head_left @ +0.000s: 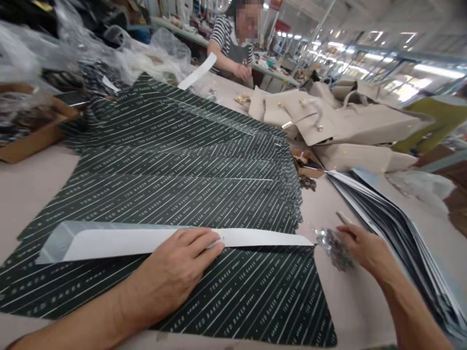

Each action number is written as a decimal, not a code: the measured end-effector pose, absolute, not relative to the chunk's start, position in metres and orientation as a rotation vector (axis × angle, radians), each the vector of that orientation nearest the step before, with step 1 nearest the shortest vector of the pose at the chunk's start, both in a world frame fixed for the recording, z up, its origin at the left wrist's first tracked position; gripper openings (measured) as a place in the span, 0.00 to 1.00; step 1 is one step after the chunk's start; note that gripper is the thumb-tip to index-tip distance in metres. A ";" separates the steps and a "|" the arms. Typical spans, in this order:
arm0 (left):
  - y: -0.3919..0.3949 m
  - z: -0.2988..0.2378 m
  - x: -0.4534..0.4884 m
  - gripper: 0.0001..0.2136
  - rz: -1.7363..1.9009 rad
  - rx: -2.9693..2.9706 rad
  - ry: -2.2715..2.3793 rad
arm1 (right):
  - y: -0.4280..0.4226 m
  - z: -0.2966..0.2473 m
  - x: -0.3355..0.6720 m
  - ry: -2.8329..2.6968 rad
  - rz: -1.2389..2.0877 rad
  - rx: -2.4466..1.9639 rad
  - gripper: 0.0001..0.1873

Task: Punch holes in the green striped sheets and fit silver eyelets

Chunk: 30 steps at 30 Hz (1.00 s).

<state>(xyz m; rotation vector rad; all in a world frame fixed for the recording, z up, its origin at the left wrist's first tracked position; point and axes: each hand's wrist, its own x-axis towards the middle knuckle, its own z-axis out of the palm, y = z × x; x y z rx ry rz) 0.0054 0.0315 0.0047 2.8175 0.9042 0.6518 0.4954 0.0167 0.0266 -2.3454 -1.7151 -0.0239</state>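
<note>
My left hand (182,265) lies over a long white strip (266,237), its fingers stretched out and pressing the strip down. The strip sits along a folded edge of dark green fabric (251,296) with white diagonal lines and lettering. At its left end the fold shows a pale grey underside. My right hand (363,243) is closed around a thin pen-like tool (343,217), whose exact kind I cannot make out. Beneath and beside those fingers is a clear plastic bag of small metal parts (335,250), close to the strip's right end.
More printed fabric sheets (175,189) are layered behind the strip. Dark flat pieces with white edges (401,233) lie stacked at right. Beige bags (346,121) are heaped beyond, near a small box (308,163). A cardboard box (32,131) stands at left. A co-worker (233,48) is across the table.
</note>
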 end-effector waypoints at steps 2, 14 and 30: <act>0.031 0.004 0.005 0.20 0.635 2.799 0.891 | 0.022 0.038 0.469 -1.658 0.035 -2.299 0.14; 0.029 0.004 0.004 0.18 0.551 2.772 0.886 | 0.051 0.046 0.223 -2.183 0.860 -1.365 0.11; 0.030 0.002 0.005 0.17 0.519 2.789 0.910 | 0.069 0.052 0.206 -2.295 0.992 -1.725 0.10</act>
